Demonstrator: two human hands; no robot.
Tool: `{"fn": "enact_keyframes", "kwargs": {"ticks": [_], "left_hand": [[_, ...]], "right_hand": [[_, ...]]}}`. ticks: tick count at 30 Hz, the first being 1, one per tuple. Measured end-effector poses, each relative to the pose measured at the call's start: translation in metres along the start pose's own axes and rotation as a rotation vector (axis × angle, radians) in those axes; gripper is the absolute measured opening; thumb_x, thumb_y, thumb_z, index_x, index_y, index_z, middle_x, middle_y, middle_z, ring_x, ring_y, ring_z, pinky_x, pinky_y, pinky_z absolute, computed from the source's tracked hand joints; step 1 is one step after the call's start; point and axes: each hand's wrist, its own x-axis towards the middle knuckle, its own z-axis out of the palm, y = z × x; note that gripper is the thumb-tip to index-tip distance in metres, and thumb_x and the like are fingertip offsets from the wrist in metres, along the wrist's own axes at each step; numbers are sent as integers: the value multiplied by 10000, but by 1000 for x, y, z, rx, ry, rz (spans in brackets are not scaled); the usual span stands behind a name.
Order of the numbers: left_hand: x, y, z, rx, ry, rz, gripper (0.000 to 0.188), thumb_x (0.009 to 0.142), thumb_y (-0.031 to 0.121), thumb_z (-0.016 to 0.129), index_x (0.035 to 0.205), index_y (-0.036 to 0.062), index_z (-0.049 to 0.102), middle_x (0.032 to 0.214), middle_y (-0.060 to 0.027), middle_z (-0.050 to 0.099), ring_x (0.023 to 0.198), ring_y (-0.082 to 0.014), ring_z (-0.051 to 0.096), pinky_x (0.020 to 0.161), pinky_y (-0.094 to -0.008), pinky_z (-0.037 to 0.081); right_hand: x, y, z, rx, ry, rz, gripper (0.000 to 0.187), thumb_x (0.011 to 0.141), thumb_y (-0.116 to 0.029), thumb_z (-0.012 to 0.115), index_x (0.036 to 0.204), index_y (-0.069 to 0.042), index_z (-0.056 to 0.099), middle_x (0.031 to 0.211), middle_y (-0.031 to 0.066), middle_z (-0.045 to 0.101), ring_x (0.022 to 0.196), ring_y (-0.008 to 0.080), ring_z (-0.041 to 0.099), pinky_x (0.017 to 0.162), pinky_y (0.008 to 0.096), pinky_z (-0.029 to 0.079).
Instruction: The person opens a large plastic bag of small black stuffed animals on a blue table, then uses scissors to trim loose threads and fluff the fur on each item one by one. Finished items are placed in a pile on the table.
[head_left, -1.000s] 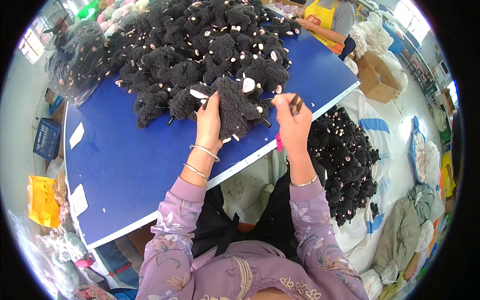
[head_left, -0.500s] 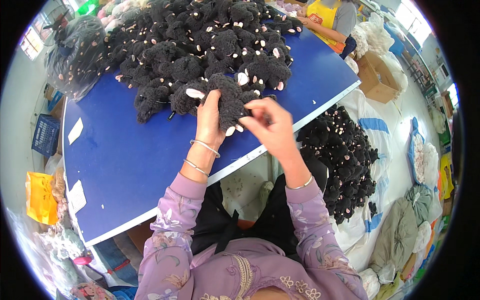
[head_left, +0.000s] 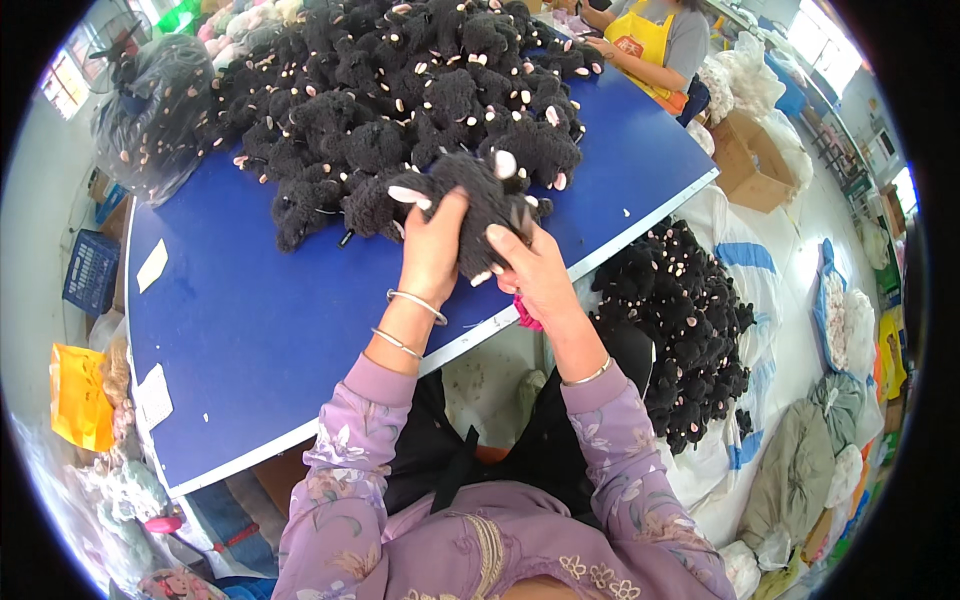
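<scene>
A black fluffy plush toy with pale pink inner ears and light feet is in both hands, just above the near edge of the blue table. My left hand is closed round its left side, thumb on top. On the toy's right side lies my right hand, fingers bent against the fur. Something bright pink pokes out below that palm, and a blurred greyish blade shape shows by the fingertips. Together they look like small thread snips, mostly hidden by the hand.
A big heap of similar black plush toys covers the far table. More toys are piled on white sheeting at the right. Across the table sits a person in a yellow apron. A clear bag stands left; a cardboard box right.
My right hand has come down from a raised pinch beside the toy onto its side, and the pink item now shows below it. The toy has been tilted.
</scene>
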Motion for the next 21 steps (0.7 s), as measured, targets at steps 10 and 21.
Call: {"fn": "enact_keyframes", "kwargs": {"ticks": [10, 21], "left_hand": [[-6, -3, -1, -82, -179, 71, 269, 936, 171, 599, 1159, 20, 607, 1118, -58, 649, 1005, -156, 614, 890, -305, 490], [1, 4, -12, -505, -171, -47, 287, 985, 258, 508, 1137, 37, 611, 1141, -58, 652, 1038, -197, 625, 903, -355, 498]], "right_hand": [[4, -12, -5, 54, 193, -242, 97, 922, -101, 595, 979, -40, 547, 725, -26, 497, 513, 42, 414, 441, 208, 338], [-1, -5, -9, 101, 75, -138, 128, 943, -146, 599, 1012, -53, 545, 697, -26, 457, 521, 48, 379, 454, 220, 296]]}}
